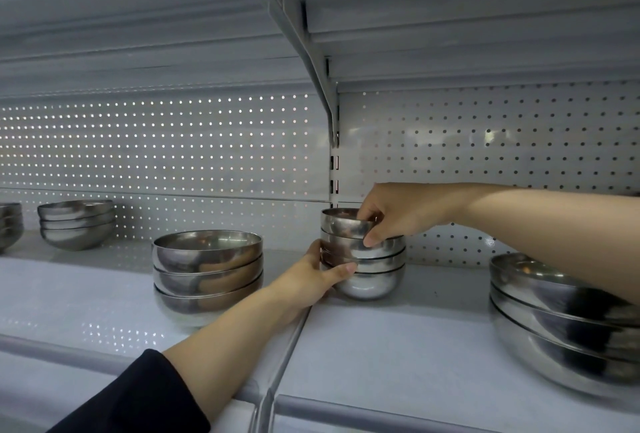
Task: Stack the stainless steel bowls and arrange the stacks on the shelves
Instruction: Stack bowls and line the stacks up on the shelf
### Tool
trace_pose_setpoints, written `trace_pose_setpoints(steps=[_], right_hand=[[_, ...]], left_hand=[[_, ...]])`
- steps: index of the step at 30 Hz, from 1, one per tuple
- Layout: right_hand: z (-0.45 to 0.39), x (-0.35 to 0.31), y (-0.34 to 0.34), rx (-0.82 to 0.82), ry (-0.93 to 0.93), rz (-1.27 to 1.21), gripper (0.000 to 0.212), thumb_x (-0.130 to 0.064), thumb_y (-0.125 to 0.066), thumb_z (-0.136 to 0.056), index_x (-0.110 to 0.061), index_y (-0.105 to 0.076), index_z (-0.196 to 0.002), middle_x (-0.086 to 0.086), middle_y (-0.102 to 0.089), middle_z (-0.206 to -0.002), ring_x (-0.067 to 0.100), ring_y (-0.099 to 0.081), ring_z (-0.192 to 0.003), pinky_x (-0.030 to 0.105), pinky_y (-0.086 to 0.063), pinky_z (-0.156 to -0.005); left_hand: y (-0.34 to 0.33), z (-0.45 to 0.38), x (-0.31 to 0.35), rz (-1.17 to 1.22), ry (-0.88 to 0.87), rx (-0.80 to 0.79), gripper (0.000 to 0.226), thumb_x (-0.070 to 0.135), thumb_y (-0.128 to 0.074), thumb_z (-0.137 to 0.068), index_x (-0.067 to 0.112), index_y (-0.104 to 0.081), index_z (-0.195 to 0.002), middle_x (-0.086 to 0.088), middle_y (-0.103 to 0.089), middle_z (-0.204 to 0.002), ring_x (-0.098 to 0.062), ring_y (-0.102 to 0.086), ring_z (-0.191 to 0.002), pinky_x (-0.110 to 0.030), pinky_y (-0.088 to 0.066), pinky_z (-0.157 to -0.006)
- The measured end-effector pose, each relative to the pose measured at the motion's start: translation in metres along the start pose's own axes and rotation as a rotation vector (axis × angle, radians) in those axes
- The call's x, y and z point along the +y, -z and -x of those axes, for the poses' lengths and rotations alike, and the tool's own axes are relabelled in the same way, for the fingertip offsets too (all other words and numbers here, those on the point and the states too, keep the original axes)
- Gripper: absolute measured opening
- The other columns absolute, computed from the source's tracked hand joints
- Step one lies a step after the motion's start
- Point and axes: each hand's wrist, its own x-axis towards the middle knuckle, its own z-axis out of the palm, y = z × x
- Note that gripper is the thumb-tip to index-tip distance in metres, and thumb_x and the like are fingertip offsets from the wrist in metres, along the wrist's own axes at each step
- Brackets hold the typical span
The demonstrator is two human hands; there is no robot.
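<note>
A stack of small stainless steel bowls [372, 280] stands on the white shelf [398, 335] near the back, just right of the shelf joint. My left hand [313, 280] holds the stack's left side, thumb across its front. A smaller top bowl [341, 224] sits tilted on the stack. My right hand [398, 212] pinches that bowl's right rim from above, thumb on its outer wall. A wider stack of three bowls [207, 271] stands to the left.
A large bowl stack [561, 325] sits at the right, under my right forearm. Another stack [76, 223] and a partly cut-off one [10, 224] stand far left. The upper shelf [450, 16] and its bracket [304, 48] hang overhead; a pegboard wall [502, 155] closes the back.
</note>
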Motion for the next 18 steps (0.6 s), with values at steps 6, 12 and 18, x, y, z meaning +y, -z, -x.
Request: trace_pose_setpoints(steps=[6,12,18], right_hand=[[0.001,-0.001,0.002,-0.014,-0.020,0.004,0.038,-0.020,-0.066,-0.085,-0.024,-0.051,-0.050,-0.013,-0.038,-0.046,0.002,-0.033,-0.042,0.013,-0.028,-0.046],[-0.001,-0.001,0.006,-0.053,-0.017,0.004,0.034,-0.021,-0.066,-0.084,-0.023,-0.054,-0.053,-0.013,-0.039,-0.046,0.002,-0.034,-0.042,0.012,-0.028,-0.046],[-0.003,-0.002,0.011,-0.093,0.004,-0.018,0.030,-0.024,-0.063,-0.088,-0.024,-0.062,-0.058,-0.014,-0.044,-0.048,0.002,-0.036,-0.044,0.010,-0.030,-0.046]], left_hand=[[0.000,0.000,0.003,0.010,-0.024,0.008,0.046,0.019,-0.066,-0.084,0.019,-0.049,-0.126,0.008,-0.062,-0.116,-0.003,-0.057,-0.104,-0.014,-0.044,-0.082],[0.000,0.001,0.006,0.008,-0.040,0.003,0.050,0.022,-0.069,-0.082,0.024,-0.048,-0.127,0.010,-0.059,-0.120,0.002,-0.055,-0.103,-0.011,-0.042,-0.079],[-0.003,0.004,0.005,-0.083,-0.016,0.030,0.056,0.031,-0.078,-0.072,0.026,-0.047,-0.118,0.016,-0.060,-0.102,0.012,-0.054,-0.086,-0.002,-0.042,-0.062]])
